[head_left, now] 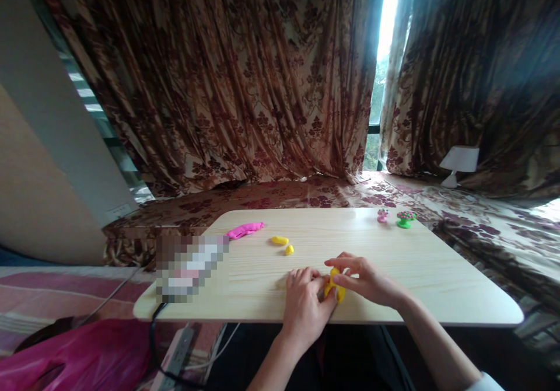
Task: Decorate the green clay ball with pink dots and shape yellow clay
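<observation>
Near the front edge of the table, a lumpy piece of yellow modelling clay (340, 294) is between my two hands. My left hand (306, 300) steadies it from the left, with the thumb and fingers against it. From the right, my right hand (361, 277) pinches its upper part between thumb and fingers. Farther back lie a yellow clay roll (280, 240) and a small yellow clay lump (289, 250), apart from both hands. The fingers cover part of the held piece, so its full shape is hidden.
On the pale wooden table (437, 286) lie a bright pink strip (245, 230) and a blurred-out object (192, 268) with a black cable. Pink (382, 216) and green (405, 220) dotted figures stand at the back right. A white lamp (459, 160) stands beyond, before patterned curtains.
</observation>
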`<state>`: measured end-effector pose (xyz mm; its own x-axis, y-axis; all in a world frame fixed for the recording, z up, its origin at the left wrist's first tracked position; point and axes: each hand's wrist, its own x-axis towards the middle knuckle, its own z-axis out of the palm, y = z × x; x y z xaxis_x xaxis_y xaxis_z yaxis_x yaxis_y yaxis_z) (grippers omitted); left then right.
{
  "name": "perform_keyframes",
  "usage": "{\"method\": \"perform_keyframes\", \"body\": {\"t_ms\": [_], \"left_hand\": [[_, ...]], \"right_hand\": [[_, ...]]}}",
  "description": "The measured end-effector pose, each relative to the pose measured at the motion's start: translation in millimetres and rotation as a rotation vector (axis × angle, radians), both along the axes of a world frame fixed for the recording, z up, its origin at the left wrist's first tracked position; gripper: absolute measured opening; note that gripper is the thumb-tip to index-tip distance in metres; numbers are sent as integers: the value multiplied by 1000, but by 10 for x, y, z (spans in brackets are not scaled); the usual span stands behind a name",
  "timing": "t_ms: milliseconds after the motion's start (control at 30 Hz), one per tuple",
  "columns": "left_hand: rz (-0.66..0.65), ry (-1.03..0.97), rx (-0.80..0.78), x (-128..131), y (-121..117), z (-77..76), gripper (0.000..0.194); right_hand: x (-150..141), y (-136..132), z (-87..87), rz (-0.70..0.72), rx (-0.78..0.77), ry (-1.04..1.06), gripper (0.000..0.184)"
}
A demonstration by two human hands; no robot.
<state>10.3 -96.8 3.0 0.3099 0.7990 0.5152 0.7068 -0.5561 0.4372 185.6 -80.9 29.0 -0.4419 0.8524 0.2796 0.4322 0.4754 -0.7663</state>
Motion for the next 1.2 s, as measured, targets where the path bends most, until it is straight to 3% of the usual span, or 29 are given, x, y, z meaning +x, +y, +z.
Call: {"method": "perform_keyframes", "body": {"t_ms": [200, 400, 533, 667, 933, 1200], "left_hand": [[-4, -3, 1, 2, -4, -9, 15], [7, -28, 4, 0, -11, -16, 17], [51, -80, 23, 0, -6, -27, 26], [55, -61, 25, -2, 7, -47, 18], [18, -50, 5, -10, 14, -48, 11], [10, -35, -7, -53, 2, -43, 13]], "right_hand": [[5, 26, -69, 21, -8, 40, 26], [10, 14, -30, -12, 0, 21, 28], [-25, -2, -48, -158, 77, 12, 24], [-74, -37, -109, -272, 138, -41, 20], [-21, -130, -33, -125, 102, -17, 25], [-41, -126, -87, -165, 88, 19, 22]]}}
